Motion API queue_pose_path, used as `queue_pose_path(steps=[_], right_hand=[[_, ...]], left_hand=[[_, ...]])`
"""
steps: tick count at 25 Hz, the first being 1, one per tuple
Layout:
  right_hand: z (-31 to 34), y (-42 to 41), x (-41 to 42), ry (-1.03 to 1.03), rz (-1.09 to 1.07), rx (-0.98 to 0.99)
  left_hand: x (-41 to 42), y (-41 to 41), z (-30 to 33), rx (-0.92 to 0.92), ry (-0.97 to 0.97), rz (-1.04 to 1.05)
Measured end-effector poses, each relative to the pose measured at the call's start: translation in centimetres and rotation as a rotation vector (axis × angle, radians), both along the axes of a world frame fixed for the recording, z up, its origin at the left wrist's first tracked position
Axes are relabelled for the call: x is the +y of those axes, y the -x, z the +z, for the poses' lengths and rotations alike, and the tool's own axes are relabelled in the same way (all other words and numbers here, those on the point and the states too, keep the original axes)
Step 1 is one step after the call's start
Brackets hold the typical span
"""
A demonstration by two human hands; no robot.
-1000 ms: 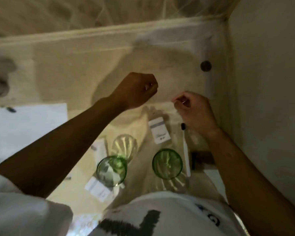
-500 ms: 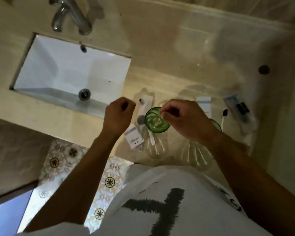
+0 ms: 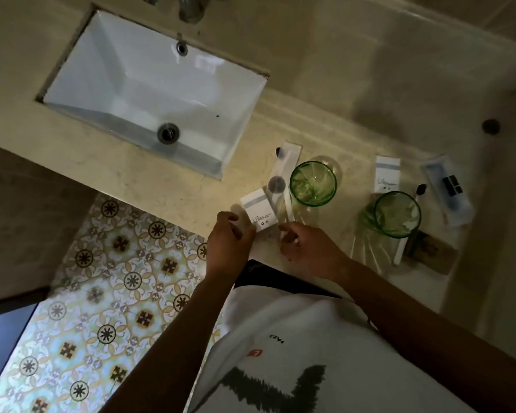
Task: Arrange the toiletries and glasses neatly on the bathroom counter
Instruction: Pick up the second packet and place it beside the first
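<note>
Two green glasses stand upright on the beige counter (image 3: 334,93): the left glass (image 3: 312,183) by the sink, the right glass (image 3: 397,214) further right. A small white box (image 3: 258,211) lies in front of the left glass, and my left hand (image 3: 230,238) grips its near end with curled fingers. My right hand (image 3: 309,250) pinches the near end of a white toothbrush (image 3: 289,208) lying beside the left glass. A wrapped toothbrush (image 3: 282,166) lies next to the box. Behind the right glass lies a second white box (image 3: 387,177).
A white rectangular sink (image 3: 245,93) with a tap (image 3: 191,8) fills the counter's left. Another toothbrush (image 3: 401,248), a bluish packet (image 3: 447,193) and a brown packet (image 3: 429,251) lie near the right wall. The patterned floor (image 3: 102,278) shows below the counter edge.
My right hand has left the rim of the left glass and dropped to the toothbrush handle. My left hand has come down onto the white box. The view has swung left.
</note>
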State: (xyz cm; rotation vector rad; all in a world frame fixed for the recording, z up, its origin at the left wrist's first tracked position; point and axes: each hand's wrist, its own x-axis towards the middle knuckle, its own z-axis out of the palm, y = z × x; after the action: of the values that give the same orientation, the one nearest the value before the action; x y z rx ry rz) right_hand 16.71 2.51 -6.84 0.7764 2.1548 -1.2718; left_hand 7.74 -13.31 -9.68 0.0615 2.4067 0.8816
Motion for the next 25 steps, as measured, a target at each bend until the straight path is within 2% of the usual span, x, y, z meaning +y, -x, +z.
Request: queue_pose_path(steps=[4, 7, 10, 14, 16, 19, 23, 25], right_hand=[[-1.3, 1.5, -1.8, 0.037, -0.116, 0.062], [-1.0, 2.1, -2.1, 0.063, -0.009, 0.096], [-1.2, 2.1, -1.4, -0.079, 0.020, 0.135], [-1.7, 0.7, -0.5, -0.174, 0.141, 0.081], [-2.2, -0.4, -0.6, -0.130, 0.144, 0.063], [-3.1, -1.4, -1.0, -0.031, -0.060, 0.078], [-3.6, -1.4, -2.2, 0.223, -0.442, 0.013], [-3.4, -1.0, -2.4, 0.259, -0.525, -0.020]], left_hand=[[0.7, 0.9, -0.5, 0.082, -0.033, -0.075], [0.2, 1.1, -0.4, 0.158, -0.017, -0.034], [-0.2, 0.8, -0.1, 0.204, 0.015, -0.026], [0.5, -1.0, -0.1, 0.088, 0.037, -0.174], [0.9, -1.8, -0.2, 0.060, 0.020, -0.174], [1.6, -2.3, -0.2, 0.019, 0.012, -0.138], [2.9, -2.3, -0.5, -0.168, 0.019, -0.053], [3.6, -2.0, -0.4, -0.204, 0.031, 0.001]])
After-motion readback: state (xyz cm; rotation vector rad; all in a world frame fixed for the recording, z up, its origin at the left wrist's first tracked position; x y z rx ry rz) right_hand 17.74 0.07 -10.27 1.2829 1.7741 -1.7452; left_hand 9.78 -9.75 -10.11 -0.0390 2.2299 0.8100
